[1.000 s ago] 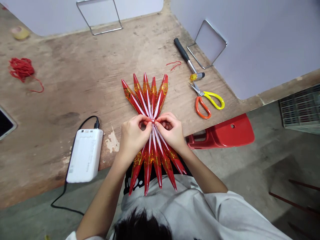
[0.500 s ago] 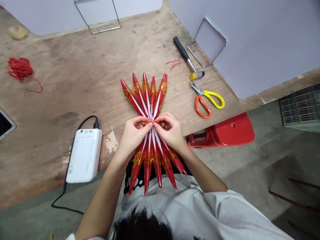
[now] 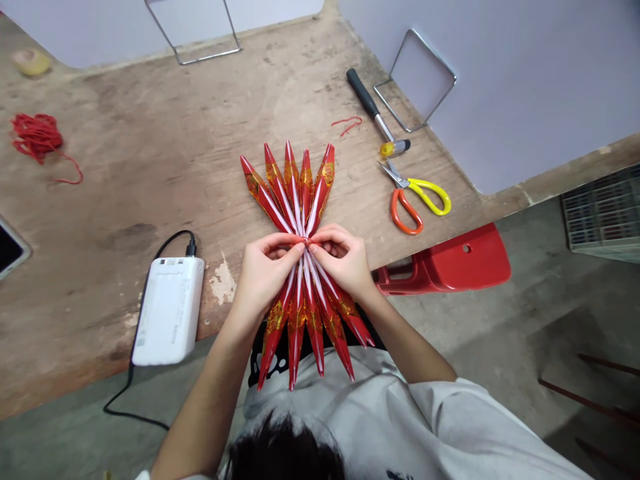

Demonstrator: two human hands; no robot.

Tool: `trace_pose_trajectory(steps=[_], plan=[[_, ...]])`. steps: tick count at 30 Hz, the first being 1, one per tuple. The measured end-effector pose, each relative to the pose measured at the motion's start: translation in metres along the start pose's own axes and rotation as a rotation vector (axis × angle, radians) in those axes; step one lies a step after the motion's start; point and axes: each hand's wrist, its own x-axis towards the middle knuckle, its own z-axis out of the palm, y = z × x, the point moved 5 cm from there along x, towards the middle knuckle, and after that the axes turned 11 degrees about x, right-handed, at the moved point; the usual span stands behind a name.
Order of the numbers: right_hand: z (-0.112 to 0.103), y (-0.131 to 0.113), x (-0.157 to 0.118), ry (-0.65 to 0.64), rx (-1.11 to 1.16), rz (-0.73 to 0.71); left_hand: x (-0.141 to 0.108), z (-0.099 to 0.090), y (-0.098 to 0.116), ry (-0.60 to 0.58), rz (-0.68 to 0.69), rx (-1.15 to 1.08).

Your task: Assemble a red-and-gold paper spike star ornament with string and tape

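Observation:
A bundle of folded red-and-gold paper strips (image 3: 315, 327) with white edges lies across the table's front edge, pinched in at its middle and fanned out at both ends. At that narrow middle, my left hand (image 3: 270, 267) is closed, thumb and forefinger pinching what looks like a thin red string. Close beside it, my right hand (image 3: 343, 260) pinches the string from the other side. The fingertips of both hands nearly meet and hide most of the string. Below the hands, the near points of the paper hang over my lap.
On the wooden table (image 3: 165, 160) lie scissors (image 3: 413, 197), a hammer (image 3: 377, 113), a scrap of red string (image 3: 347, 125), a red string bundle (image 3: 37, 137), a tape roll (image 3: 31, 62) and a white power bank (image 3: 169, 310) with cable. A red stool (image 3: 465, 260) stands at right.
My hands have drawn slightly apart at the middle of the paper, and a bit more of the red string shows between the fingertips. The paper bundle has stayed in place.

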Motion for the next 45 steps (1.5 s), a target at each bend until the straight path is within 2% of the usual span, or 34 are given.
trace_pose_trajectory(steps=[12, 18, 31, 34, 37, 45], plan=[[-0.001, 0.002, 0.000, 0.023, 0.005, 0.021, -0.005, -0.002, 0.010, 0.078, 0.108, 0.156], [-0.002, 0.000, -0.001, 0.068, -0.034, -0.009, -0.006, -0.001, 0.007, 0.103, 0.067, 0.086], [-0.002, -0.001, -0.001, 0.104, -0.067, -0.015, -0.006, 0.000, 0.011, 0.125, 0.047, 0.125], [-0.002, -0.001, 0.002, 0.073, -0.045, -0.006, -0.005, -0.001, 0.010, 0.089, 0.065, 0.118], [-0.001, 0.000, 0.006, 0.015, -0.018, 0.011, -0.004, -0.001, 0.010, 0.002, 0.069, 0.100], [0.001, 0.004, 0.012, -0.089, -0.058, 0.018, 0.003, -0.006, 0.016, -0.168, -0.005, 0.031]])
